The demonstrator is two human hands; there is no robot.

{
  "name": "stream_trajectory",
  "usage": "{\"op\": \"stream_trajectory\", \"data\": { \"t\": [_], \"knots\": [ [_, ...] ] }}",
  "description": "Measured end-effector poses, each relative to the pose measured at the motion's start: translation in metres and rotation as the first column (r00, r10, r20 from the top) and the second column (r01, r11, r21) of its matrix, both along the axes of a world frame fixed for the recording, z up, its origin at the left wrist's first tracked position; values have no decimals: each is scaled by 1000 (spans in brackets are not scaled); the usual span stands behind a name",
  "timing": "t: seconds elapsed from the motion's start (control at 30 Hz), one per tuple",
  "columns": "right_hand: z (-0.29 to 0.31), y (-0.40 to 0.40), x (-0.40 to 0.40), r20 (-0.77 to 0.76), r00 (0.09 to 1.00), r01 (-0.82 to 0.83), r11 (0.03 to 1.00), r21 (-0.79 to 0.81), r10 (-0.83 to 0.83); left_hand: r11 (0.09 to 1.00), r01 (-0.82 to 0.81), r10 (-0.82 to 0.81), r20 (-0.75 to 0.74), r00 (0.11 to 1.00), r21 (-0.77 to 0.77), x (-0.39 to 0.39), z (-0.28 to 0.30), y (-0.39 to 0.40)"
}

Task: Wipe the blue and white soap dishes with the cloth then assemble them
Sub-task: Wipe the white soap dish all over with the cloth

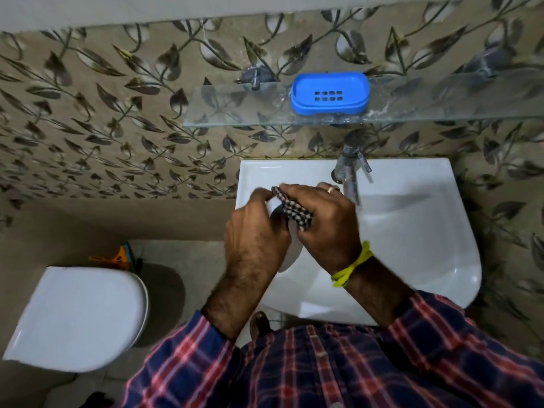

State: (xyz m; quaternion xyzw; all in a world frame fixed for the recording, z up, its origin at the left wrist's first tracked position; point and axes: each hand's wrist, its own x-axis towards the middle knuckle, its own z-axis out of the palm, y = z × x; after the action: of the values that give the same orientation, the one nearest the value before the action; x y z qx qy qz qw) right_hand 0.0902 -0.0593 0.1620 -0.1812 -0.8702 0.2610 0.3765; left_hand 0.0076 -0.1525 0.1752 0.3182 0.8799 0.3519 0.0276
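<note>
White plastic soap dish (282, 245) is sitting in the left hand (256, 228), held over the left edge of the white ceramic washbasin (412, 231); mostly hidden by both hands, only a pale curved edge showing. Left hand is closed around it, fingers wrapping the top rim. Right hand (326, 219) is clenched on the black-and-white checked cloth (294, 209), pressing it against the dish. Blue plastic soap dish with drain slots (329, 94) is resting on the glass wall shelf (235, 113) above the chrome tap (350, 172), well apart from the hands.

Judging: white dish is being wiped; assembly not yet done.

To do it well:
- keeping the left grip firm so the dish isn't twisting
- running the cloth into the rim and corners, not only flat faces
- rotating the dish to reach the covered side
- staying over the basin in case it slips
</note>
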Motion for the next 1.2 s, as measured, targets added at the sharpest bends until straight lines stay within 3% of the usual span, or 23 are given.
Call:
{"op": "stream_trajectory", "data": {
  "t": [0.1, 0.2, 0.27, 0.47, 0.53, 0.6, 0.67, 0.73, 0.8, 0.87, 1.0, 1.1, 1.2],
  "knots": [
    [0, 1, -2, -53, 998, 28, 997, -71, -32, 979, -37, 35, 15, 999, 201, -4, 6, 0],
    [-11, -8, 6, -64, 995, 63, 963, -264, -82, 878, -143, 85, 147, 986, 456, 5, 7, -1],
    [-20, -16, 8, -63, 992, 80, 927, -365, -111, 816, -192, 114, 173, 978, 546, 4, -1, 3],
    [-33, -19, -3, -40, 938, 269, 796, -543, -345, 641, -415, 218, 366, 905, 646, 5, -7, 13],
    [-31, -11, -7, 18, 883, 397, 724, -565, -470, 640, -417, 161, 417, 894, 646, 9, -9, 17],
    [-30, 2, -6, 44, 837, 485, 703, -521, -546, 697, -397, 82, 483, 872, 597, 11, -14, 18],
    [-25, 11, -2, -39, 837, 491, 781, -386, -546, 782, -402, 23, 623, 782, 477, 16, -20, 13],
    [-21, 16, 4, -99, 864, 474, 863, -178, -495, 836, -421, -55, 819, 572, 350, 23, -20, 10],
    [-20, 20, 8, -126, 878, 463, 886, -12, -461, 826, -454, -185, 921, 344, 336, 27, -15, 15],
    [-22, 22, 11, -154, 880, 464, 882, 84, -449, 759, -549, -273, 937, 219, 350, 25, -7, 23],
    [-30, 11, 15, -214, 905, 405, 897, 178, -367, 693, -645, -287, 944, 161, 321, 14, -4, 35],
    [-39, 4, 23, -295, 929, 282, 944, 170, -224, 684, -638, -380, 919, 102, 354, 8, -5, 35],
    [-44, 8, 32, -275, 952, 181, 972, 147, -136, 666, -648, -473, 881, 16, 369, -3, -9, 31]
  ]
}}
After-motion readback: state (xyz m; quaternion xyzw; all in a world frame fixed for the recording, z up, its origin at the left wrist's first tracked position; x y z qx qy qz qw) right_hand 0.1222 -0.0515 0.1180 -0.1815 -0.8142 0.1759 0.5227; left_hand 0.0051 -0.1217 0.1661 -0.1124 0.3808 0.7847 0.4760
